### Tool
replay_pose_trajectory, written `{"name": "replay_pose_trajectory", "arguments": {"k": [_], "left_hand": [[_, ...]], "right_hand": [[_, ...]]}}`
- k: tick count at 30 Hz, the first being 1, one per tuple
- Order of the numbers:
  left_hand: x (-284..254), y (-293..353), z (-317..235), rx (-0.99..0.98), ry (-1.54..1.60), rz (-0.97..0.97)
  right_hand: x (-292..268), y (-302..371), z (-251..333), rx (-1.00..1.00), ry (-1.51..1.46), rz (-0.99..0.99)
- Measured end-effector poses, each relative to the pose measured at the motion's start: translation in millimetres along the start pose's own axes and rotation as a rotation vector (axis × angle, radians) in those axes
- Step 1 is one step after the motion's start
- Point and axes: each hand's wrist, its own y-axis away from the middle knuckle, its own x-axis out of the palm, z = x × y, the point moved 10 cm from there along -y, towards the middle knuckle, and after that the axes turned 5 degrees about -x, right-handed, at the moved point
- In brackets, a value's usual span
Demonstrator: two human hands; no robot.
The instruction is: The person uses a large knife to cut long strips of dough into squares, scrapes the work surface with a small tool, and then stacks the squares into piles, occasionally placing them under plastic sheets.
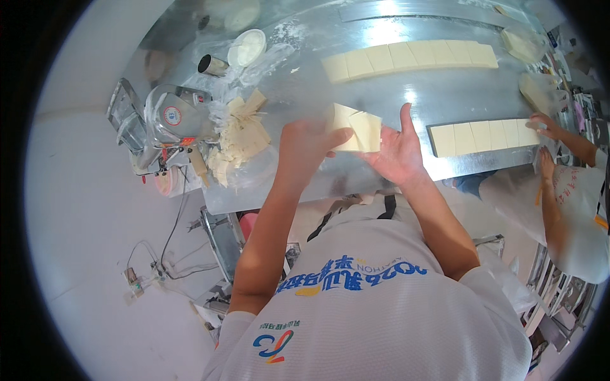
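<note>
Pale cream dough pieces [365,132], flat and stacked with one askew over another, are held just above the metal table. My left hand [307,145] grips them from the left, its thumb pressed on top. My right hand [401,154] is palm up at their right edge, thumb stretched out and away; its fingertips are partly hidden beneath the dough. To the right lies a near row of cut dough squares [480,137]. A longer cut row [406,57] lies farther back.
Left on the table are a pile of dough scraps [244,133], a white bowl [246,47], a metal cup [212,65] and a metal machine [178,114]. At the right, a co-worker's hand [545,126] touches the near row's end. The metal table's front edge [244,204] runs before me.
</note>
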Motion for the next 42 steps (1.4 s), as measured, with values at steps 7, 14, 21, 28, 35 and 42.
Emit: {"name": "replay_pose_trajectory", "arguments": {"k": [7,14,21,28,35,42], "left_hand": [[-9,11,-17,0.03,-0.193,-0.034],[-23,40,-19,0.073,0.329,0.188],[-28,52,-23,0.083,0.502,0.35],[-39,60,-29,0.139,0.4,0.316],[-47,71,-38,0.28,0.297,0.291],[-56,72,-33,0.404,0.401,0.342]], "right_hand": [[13,21,-1,-0.147,0.215,0.079],[96,57,7,-0.219,0.68,0.045],[144,70,-4,-0.327,0.84,0.018],[154,74,-14,-0.433,1.03,-0.058],[173,81,-24,-0.51,1.268,-0.127],[190,84,-33,-0.588,1.423,0.009]]}}
